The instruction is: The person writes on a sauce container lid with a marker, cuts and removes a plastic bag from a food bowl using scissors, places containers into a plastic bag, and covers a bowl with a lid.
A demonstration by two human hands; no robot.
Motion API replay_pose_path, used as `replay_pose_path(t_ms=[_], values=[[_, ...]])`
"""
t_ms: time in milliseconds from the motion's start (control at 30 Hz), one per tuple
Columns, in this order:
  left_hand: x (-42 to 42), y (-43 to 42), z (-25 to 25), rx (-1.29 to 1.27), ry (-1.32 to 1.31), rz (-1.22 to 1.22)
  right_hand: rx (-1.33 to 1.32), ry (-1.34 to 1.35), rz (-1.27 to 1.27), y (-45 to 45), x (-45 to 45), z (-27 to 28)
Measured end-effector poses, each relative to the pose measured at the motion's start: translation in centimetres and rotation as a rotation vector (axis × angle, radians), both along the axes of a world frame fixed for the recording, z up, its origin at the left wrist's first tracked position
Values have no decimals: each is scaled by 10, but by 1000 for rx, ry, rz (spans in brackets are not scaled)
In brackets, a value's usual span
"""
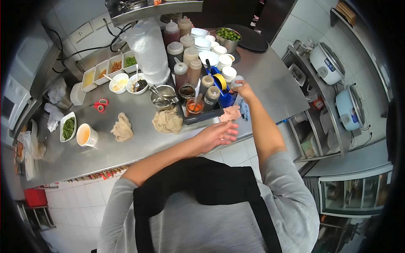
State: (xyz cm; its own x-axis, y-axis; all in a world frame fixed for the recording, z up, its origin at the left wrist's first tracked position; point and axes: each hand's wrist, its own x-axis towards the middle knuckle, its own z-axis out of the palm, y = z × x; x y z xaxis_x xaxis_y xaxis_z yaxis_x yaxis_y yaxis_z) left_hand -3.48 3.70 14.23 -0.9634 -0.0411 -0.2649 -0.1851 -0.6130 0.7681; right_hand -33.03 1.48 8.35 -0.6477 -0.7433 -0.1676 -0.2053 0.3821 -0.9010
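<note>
Right at the right hand [243, 90] sits the translucent container [238, 79], by the blue holder [228, 100] at the steel counter [272, 90] — it looks light, probably thin plastic that would flex if squeezed, so the sides are the place to hold. Those right fingers are bent at it, but whether they grip, can't tell! Over to the left hand [216, 137] — empty, fingers loosely open, near the pink cloth [230, 113] and the dark tray [204, 117]
</note>
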Motion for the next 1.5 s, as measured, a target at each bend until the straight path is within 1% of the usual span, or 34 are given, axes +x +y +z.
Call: replay_pose_path(t_ms=[67,167,267,300,333,367,400,467,533,600,633,700,800,833,867,933,1000,1033,1100,1167,1200,1233,1300,1333,1367,1433,1467,1500], values=[[-38,4,-26,27,-88,67,16,141,43,7,-6,-2],[-80,9,-53,-12,-201,175,12,185,18,2,0,-15],[-112,10,-59,-56,-296,294,81,75,48,-2,5,-6],[-121,6,-58,-60,-309,315,58,115,50,2,10,9],[-127,4,-62,-61,-326,334,-60,90,43,8,10,16],[-133,-1,-73,-13,-244,366,-178,64,35,16,11,23],[-140,-6,-80,8,-236,402,-295,37,26,26,14,31],[-154,-14,-87,54,-214,477,-360,143,40,76,33,71],[-160,-12,-79,11,-288,593,-371,155,31,136,46,99],[-168,-13,-78,-42,-312,672,-304,169,-61,193,51,114],[-169,-13,-79,-48,-343,726,-296,134,-92,221,47,109],[-172,-15,-82,-66,-351,736,-302,47,-164,263,44,91],[-180,-11,-92,-125,-306,816,-273,-104,-257,292,52,36],[-183,-9,-94,-150,-278,854,-234,-94,-247,295,54,8],[-182,-7,-91,-250,-337,891,-196,-82,-235,296,57,-20],[-178,-4,-76,-450,-451,964,-244,-207,-290,286,79,-59],[-175,-7,-63,-667,-532,903,-298,-295,-294,273,94,-99],[-172,-8,-61,-776,-573,866,-249,-310,-276,270,105,-110],[-174,-7,-83,-860,-499,872,-157,-334,-237,267,118,-123],[-184,-8,-120,-1109,-322,826,-200,-399,-288,268,128,-119],[-174,4,-100,-1151,-66,807,-214,-441,-310,269,136,-112],[-159,16,-63,-1181,184,780,-138,-471,-340,269,144,-84],[-142,24,-16,-1395,602,829,-186,-719,-280,271,151,-53],[-125,22,10,-1470,697,814,-199,-846,-235,268,152,-42],[-105,17,35,-1552,780,801,-222,-850,-178,261,153,-34],[-58,-5,69,-1596,751,967,-255,-871,-40,237,158,-20],[-33,-18,78,-1624,732,1052,-274,-830,65,219,163,-10],[-7,-34,82,-1531,667,1160,-296,-790,168,198,170,2]])
